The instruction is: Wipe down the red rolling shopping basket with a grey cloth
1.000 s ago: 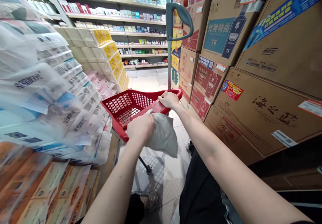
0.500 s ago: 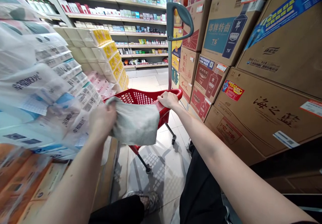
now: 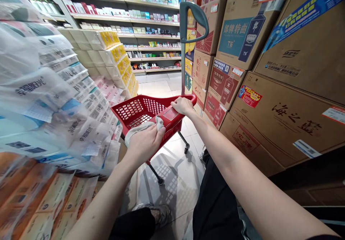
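Note:
A red plastic shopping basket on wheels stands in the aisle in front of me, with a grey pull handle rising from its far right corner. My left hand is closed around a pale grey cloth, pressing it against the basket's near rim. One bunched end of the cloth sticks out by the thumb, and the palm side is hidden. My right hand grips the same rim farther right, fingers curled over its top near the corner. Through the basket's holes the floor shows.
Cardboard cartons are stacked high close on my right. Wrapped tissue packs pile up on the left, with orange packs lower down. Shelves of small boxes stand across the back. My feet are on pale floor tiles.
My left hand has moved right and down, bringing the cloth from hanging spread out to bunched on the basket's near rim. My right hand stays on the rim.

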`<state>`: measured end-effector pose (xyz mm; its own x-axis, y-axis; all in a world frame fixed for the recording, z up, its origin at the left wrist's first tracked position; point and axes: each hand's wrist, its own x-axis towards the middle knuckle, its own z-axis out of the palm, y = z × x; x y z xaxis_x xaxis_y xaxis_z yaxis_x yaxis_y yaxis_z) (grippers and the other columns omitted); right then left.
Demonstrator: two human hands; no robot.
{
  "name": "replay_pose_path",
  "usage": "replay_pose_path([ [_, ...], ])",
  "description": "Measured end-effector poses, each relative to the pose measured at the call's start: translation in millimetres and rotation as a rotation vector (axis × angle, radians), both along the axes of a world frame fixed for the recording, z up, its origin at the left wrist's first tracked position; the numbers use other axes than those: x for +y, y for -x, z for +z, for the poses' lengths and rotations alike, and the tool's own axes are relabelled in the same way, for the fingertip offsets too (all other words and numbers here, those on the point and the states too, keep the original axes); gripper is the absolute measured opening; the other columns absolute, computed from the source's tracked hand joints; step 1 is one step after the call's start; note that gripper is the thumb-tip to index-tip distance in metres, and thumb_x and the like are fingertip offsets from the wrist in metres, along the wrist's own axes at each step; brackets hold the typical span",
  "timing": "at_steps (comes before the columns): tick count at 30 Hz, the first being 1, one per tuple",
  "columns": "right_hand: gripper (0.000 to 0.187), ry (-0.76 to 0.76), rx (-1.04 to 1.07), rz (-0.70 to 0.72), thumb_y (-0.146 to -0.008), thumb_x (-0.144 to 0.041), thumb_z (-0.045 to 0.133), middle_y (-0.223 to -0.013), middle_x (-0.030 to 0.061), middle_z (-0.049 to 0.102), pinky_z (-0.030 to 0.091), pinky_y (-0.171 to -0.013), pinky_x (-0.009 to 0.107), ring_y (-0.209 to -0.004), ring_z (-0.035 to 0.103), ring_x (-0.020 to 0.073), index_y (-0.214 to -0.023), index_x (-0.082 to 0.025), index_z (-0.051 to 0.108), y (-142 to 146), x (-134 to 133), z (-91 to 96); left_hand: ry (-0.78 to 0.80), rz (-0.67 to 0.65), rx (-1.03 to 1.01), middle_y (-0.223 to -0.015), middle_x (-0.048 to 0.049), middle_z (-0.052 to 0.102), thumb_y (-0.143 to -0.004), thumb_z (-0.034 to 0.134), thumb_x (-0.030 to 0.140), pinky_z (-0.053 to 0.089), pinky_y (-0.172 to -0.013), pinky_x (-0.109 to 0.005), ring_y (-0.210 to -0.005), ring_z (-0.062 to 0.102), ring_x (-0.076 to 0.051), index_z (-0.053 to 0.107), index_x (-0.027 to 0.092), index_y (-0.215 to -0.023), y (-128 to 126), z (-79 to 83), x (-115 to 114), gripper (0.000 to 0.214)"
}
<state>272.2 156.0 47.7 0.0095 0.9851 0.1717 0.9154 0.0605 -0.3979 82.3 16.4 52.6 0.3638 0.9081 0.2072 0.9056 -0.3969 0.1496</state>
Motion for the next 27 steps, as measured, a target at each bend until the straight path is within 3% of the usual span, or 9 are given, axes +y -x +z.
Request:
replay_pose_path([
  [3,0.037,0.007,-0.005,-0.010,-0.091,-0.040,0.044,-0.091,0.0088,0.075,0.046,-0.077,0.028,-0.090,0.070,0.0233,-0.080,-0.021,0.074,-7.8,2.2,-0.9,0.042,-0.133,-0.166,-0.112,-0.0063,0.071,-0.098,0.015,0.047,0.047,-0.080,-0.030,-0.102,0.065,-0.020,0.062,0.022,-0.101,1.6,1.8,-4.3,0.054],
  [6,0.037,0.000,-0.003,-0.017,-0.090,-0.040,0.044,-0.088,0.0073,0.075,0.044,-0.075,0.027,-0.087,0.069,0.0222,-0.078,-0.022,0.074,-13.6,4.2,-2.5,0.093,-0.081,-0.217,-0.103,-0.0063,0.072,-0.095,0.031,0.044,0.047,-0.076,-0.030,-0.092,0.067,-0.021,0.060,0.022,-0.102,1.6,2.3,5.5,0.038],
  [9,0.036,-0.013,0.004,-0.006,-0.090,-0.041,0.044,-0.086,0.0064,0.075,0.044,-0.074,0.027,-0.086,0.069,0.0215,-0.078,-0.022,0.074,-15.6,5.3,-4.3,0.170,0.044,-0.080,-0.099,-0.0127,0.072,-0.086,0.046,0.049,0.046,-0.072,-0.033,-0.089,0.067,-0.026,0.057,0.018,-0.111,-5.9,3.0,25.1,0.041],
  [12,0.036,-0.005,0.000,-0.010,-0.091,-0.040,0.045,-0.087,0.0067,0.075,0.044,-0.075,0.027,-0.087,0.069,0.0214,-0.079,-0.022,0.074,-15.0,5.8,-4.4,0.294,0.105,0.135,-0.094,-0.0189,0.071,-0.084,0.043,0.064,0.046,-0.071,-0.038,-0.088,0.067,-0.033,0.060,0.016,-0.104,-20.0,5.5,38.5,0.055],
  [14,0.036,-0.001,-0.005,-0.020,-0.091,-0.040,0.045,-0.090,0.0074,0.076,0.045,-0.077,0.027,-0.089,0.070,0.0219,-0.081,-0.022,0.074,-14.1,6.2,-3.5,0.296,0.139,0.208,-0.091,-0.0195,0.071,-0.085,0.039,0.065,0.047,-0.071,-0.040,-0.086,0.068,-0.034,0.062,0.016,-0.100,-31.3,3.7,35.8,0.057],
  [17,0.036,0.008,-0.007,-0.038,-0.090,-0.040,0.045,-0.094,0.0087,0.076,0.046,-0.079,0.028,-0.093,0.069,0.0233,-0.084,-0.021,0.074,-12.8,6.8,-2.4,0.051,0.238,0.219,-0.091,-0.0206,0.069,-0.091,0.038,0.053,0.047,-0.071,-0.040,-0.084,0.067,-0.033,0.060,0.010,-0.111,-47.0,-11.0,14.6,0.052],
  [21,0.037,0.022,-0.002,-0.051,-0.091,-0.040,0.044,-0.096,0.0099,0.076,0.046,-0.081,0.028,-0.095,0.069,0.0234,-0.086,-0.019,0.075,-11.2,6.4,-3.9,-0.375,0.218,0.210,-0.113,-0.0305,0.062,-0.094,0.029,0.021,0.043,-0.087,-0.051,-0.101,0.061,-0.036,0.055,0.001,-0.123,-55.8,-41.4,-14.1,0.043],
  [24,0.037,0.001,-0.005,-0.011,-0.092,-0.039,0.043,-0.093,0.0096,0.076,0.046,-0.080,0.028,-0.091,0.070,0.0228,-0.087,-0.019,0.074,-10.7,5.6,-5.7,-0.419,0.191,0.188,-0.116,-0.0307,0.061,-0.092,0.028,0.012,0.041,-0.092,-0.053,-0.104,0.060,-0.034,0.055,0.000,-0.123,-52.8,-50.5,-14.5,0.043],
  [27,0.037,-0.017,-0.013,0.025,-0.091,-0.038,0.043,-0.093,0.0103,0.075,0.047,-0.080,0.029,-0.090,0.070,0.0236,-0.087,-0.018,0.074,-10.8,6.5,-6.4,-0.327,0.205,0.238,-0.103,-0.0274,0.065,-0.092,0.028,0.013,0.046,-0.079,-0.044,-0.095,0.064,-0.033,0.057,0.000,-0.118,-47.2,-40.7,1.0,0.041],
])
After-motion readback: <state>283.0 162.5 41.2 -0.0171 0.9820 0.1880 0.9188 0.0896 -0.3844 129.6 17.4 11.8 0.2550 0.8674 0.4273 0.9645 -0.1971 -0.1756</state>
